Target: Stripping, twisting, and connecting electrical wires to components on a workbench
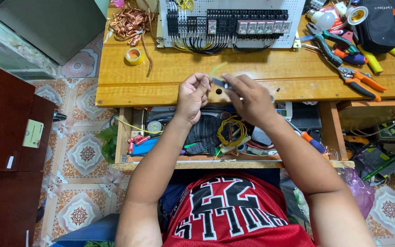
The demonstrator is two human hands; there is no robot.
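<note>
Two hands — left hand point(192, 96), right hand point(248, 97) — fingers pinching a small grey part point(220, 83).

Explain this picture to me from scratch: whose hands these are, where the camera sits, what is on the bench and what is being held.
The camera is worn on a person's head and looks down, so both arms are that person's own. The left hand and the right hand meet over a wooden bench and together pinch a small dark part with a pale yellow-green wire sticking up. What the part is cannot be told. At the back stands a white panel with rows of wired blocks. Left of it lie a copper wire tangle and a tape roll. Pliers lie on the right. Below is an open drawer of odds and ends.
</note>
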